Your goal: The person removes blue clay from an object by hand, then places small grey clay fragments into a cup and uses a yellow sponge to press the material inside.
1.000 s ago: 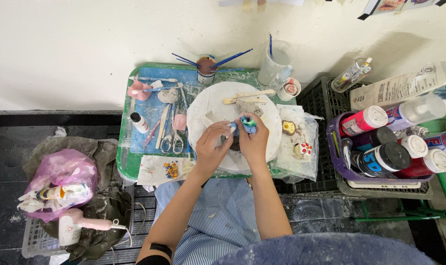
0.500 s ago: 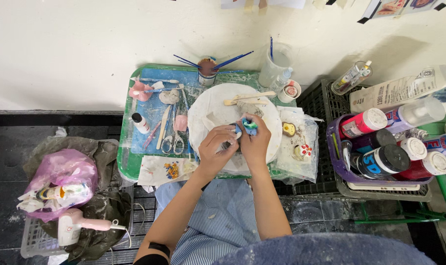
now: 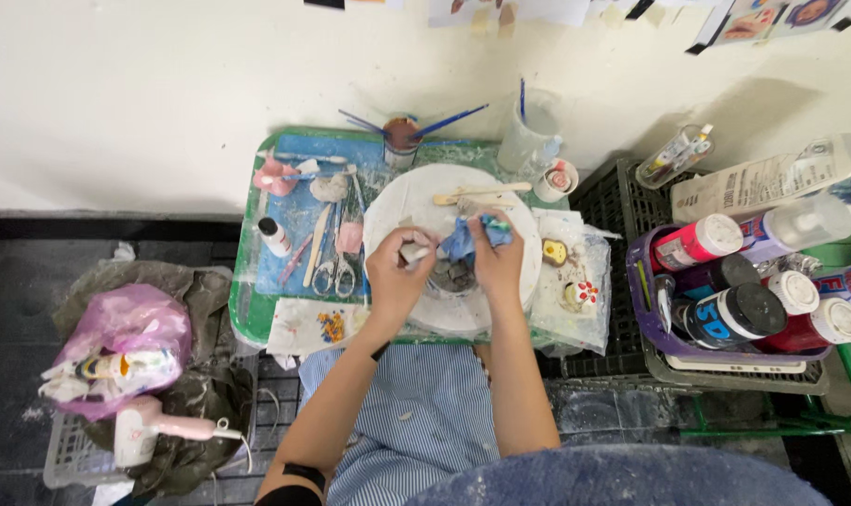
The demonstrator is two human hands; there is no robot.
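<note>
Far out to the left of the fingers, a pink plastic bag [image 3: 125, 328] and a pink hair dryer [image 3: 163, 426] lie on the floor. Nearer, scissors [image 3: 334, 272] rest on the green tray [image 3: 247, 309] that serves as the surface. The left hand [image 3: 395, 276] pinches a small pale grey piece [image 3: 414, 251], blocky and matte, between narrow fingers [image 3: 423, 245]. Just beside it, the right hand [image 3: 495, 264] grips a crumpled blue cloth [image 3: 463, 242], with a bright blue and green patch at its fingers [image 3: 489, 225]. Both hover over the round white board [image 3: 397, 201]. Beyond the fingers lie wooden sticks [image 3: 477, 195]; to their right stand paint bottles [image 3: 753, 314] in a purple basket [image 3: 650, 342].
</note>
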